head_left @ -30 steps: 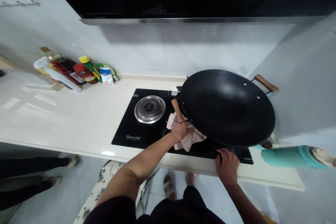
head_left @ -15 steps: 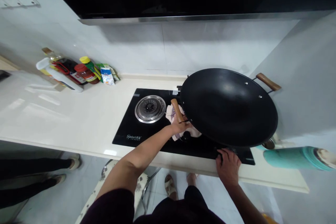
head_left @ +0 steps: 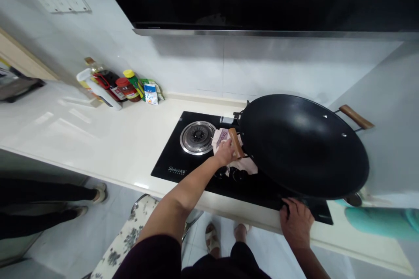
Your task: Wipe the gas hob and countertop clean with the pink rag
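My left hand (head_left: 225, 152) has a pale pink cloth (head_left: 247, 165) with purple lettering under its closed fingers. The cloth lies bunched on the black glass gas stove (head_left: 196, 173), below the wooden side handle (head_left: 235, 143) of a large black wok (head_left: 304, 144). Part of that hand's fingertips is hidden by the handle. Over at the stove's front right edge, my right hand (head_left: 297, 219) rests with its fingers laid out flat and nothing in them. Black control knobs (head_left: 237, 174) show beside the cloth. The wok sits over the right burner and hides it.
The left burner (head_left: 198, 137) is uncovered. Sauce bottles and jars (head_left: 127, 89) stand by the wall at left. A turquoise bottle (head_left: 379, 222) lies at the right end of the counter. A range hood (head_left: 262, 8) hangs above. A chair (head_left: 131, 231) and another person's legs (head_left: 49, 196) are at lower left.
My left hand has shifted from under the wok handle to its left side, over the cloth, baring some lettering. My right hand stays at the stove edge. The view has swung left.
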Tool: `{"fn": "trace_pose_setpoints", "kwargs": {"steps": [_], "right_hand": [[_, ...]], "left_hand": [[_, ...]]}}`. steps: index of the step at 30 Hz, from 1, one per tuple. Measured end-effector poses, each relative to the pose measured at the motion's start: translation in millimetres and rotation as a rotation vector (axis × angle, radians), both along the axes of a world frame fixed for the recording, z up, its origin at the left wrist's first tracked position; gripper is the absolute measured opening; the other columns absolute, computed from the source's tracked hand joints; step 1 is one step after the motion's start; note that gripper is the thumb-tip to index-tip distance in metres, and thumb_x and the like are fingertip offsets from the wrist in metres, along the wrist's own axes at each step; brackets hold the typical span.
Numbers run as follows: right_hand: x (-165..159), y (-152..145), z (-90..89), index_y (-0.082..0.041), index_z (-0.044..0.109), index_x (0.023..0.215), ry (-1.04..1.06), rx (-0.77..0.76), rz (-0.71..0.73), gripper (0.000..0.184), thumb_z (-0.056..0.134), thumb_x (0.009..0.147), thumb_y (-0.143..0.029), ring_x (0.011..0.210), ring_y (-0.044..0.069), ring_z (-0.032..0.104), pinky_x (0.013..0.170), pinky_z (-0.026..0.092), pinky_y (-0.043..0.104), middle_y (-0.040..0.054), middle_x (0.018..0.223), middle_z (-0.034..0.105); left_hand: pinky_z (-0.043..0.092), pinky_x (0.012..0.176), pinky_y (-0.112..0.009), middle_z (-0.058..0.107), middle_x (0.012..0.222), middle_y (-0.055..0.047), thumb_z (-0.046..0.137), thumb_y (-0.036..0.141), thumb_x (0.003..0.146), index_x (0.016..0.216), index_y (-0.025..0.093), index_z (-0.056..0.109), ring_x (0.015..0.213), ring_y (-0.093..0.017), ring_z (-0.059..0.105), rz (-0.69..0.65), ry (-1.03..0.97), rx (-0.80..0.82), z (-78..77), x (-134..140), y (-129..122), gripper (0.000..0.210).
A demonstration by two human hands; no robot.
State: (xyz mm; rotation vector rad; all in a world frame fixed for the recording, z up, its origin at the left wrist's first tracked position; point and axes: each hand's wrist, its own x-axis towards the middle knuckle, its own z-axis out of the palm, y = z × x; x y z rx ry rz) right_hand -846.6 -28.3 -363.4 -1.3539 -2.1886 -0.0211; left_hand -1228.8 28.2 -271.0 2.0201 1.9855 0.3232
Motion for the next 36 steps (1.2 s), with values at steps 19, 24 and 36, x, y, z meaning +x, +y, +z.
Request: {"fn": "trace_pose_setpoints", "kwargs": {"steps": [19, 24, 36], "right_hand": [[5, 2, -8.5, -0.020, 0.069, 0.104, -0.027, 0.043, -0.019, 0.028, 0.046, 0.094, -0.034, 0.104, 0.033, 0.059, 0.093, 0.038, 0.048, 0.0135, 0.116, 0.070], [4, 2, -9.7, -0.020, 0.069, 0.103, -0.041, 0.066, -0.033, 0.027, 0.047, 0.094, -0.033, 0.103, 0.033, 0.059, 0.091, 0.038, 0.046, 0.0135, 0.115, 0.070], [-4, 2, -4.6, -0.020, 0.068, 0.107, -0.028, 0.082, -0.014, 0.025, 0.048, 0.097, -0.030, 0.106, 0.031, 0.057, 0.095, 0.039, 0.046, 0.0122, 0.115, 0.068]], "left_hand": [[0.035, 0.116, -0.048, 0.069, 0.141, -0.012, 0.062, 0.043, 0.100, 0.128, 0.022, 0.069, 0.134, -0.027, 0.058, 0.394, 0.043, 0.249, -19.0, -50, -196, 0.035], [0.027, 0.123, -0.053, 0.058, 0.155, -0.014, 0.055, 0.044, 0.103, 0.135, 0.022, 0.067, 0.146, -0.030, 0.049, 0.602, 0.074, 0.191, -17.0, -113, -215, 0.040], [0.023, 0.121, -0.075, 0.041, 0.168, -0.014, 0.033, 0.055, 0.103, 0.153, 0.024, 0.051, 0.156, -0.039, 0.029, 1.146, 0.098, 0.026, 7.6, -186, -229, 0.062]]}}
